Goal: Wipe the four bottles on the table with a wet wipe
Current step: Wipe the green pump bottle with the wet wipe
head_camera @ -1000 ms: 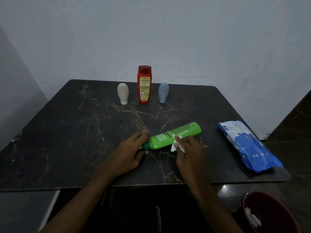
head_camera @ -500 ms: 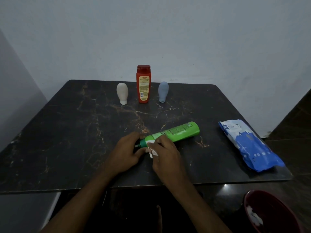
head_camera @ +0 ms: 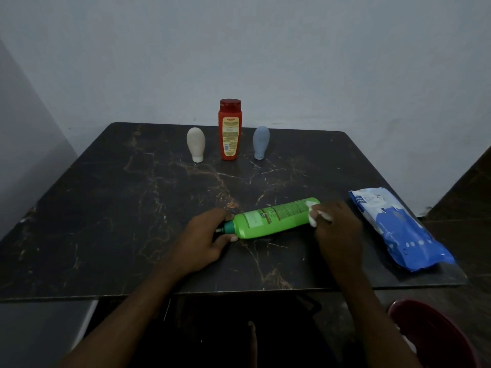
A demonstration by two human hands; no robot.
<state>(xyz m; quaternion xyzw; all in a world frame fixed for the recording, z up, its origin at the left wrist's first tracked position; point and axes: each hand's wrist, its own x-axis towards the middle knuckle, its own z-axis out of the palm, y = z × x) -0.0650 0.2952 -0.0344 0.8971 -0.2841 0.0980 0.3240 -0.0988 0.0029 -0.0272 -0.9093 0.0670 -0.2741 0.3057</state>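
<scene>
While the green bottle (head_camera: 271,220) lies on its side near the front edge of the table (head_camera: 106,208), cap end pointing left, we pin that cap end with our left hand (head_camera: 204,241): fingers curled over the neck, thumb under it. Our right hand (head_camera: 338,225) is closed around a bunched white wet wipe (head_camera: 313,215) and presses it onto the bottle's base end, the end toward the right edge. Wipe touches the bottle; most of it is hidden under our fingers.

Three other bottles stand upright in a row near the back edge, apart from each other: cream bottle (head_camera: 195,144) on its cap at left, red bottle (head_camera: 230,129) in the middle, label facing us, grey-blue bottle (head_camera: 261,142) on its cap at right. All well away from both hands.

Blue-and-white wipes pack (head_camera: 398,229) lies flat by the right edge, near the front right corner, just beside our right hand, not touching. Dark red bin (head_camera: 435,338) sits below the front right corner, partly cut off.
</scene>
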